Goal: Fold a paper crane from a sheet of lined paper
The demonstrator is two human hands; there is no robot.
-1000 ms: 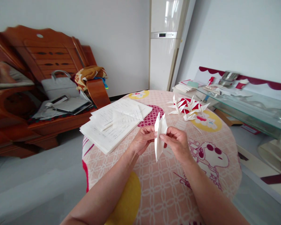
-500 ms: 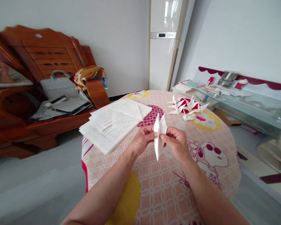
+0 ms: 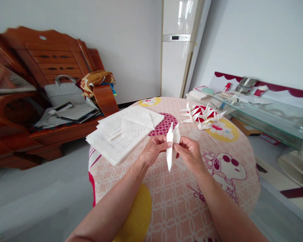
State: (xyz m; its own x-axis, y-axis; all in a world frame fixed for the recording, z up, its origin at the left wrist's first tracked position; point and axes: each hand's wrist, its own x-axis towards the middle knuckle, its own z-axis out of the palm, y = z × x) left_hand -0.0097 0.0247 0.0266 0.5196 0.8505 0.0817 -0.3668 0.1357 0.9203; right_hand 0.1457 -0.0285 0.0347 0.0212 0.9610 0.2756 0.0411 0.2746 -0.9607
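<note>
A folded piece of white paper (image 3: 169,155), with pointed ends above and below, is held upright over the middle of the round table. My left hand (image 3: 153,148) pinches it from the left, thumb on the near face. From the right, my right hand (image 3: 190,151) grips its other side between thumb and fingers. Two pointed flaps stick up above my fingertips, slightly apart. Beyond my hands, several folded paper cranes (image 3: 204,116) sit in a cluster at the table's far right. To the left lies a stack of written paper sheets (image 3: 116,148).
A patterned pink cloth (image 3: 166,208) covers the table. On the right stands a glass shelf (image 3: 272,117) with small items. A wooden bench (image 3: 58,60) holding a grey bag (image 3: 63,90) is at the left. A white cabinet air conditioner (image 3: 175,67) stands behind.
Both hands still hold the folded paper. It has turned slightly, so its lower right flap shows less. The right fingers have shifted a little to the left.
</note>
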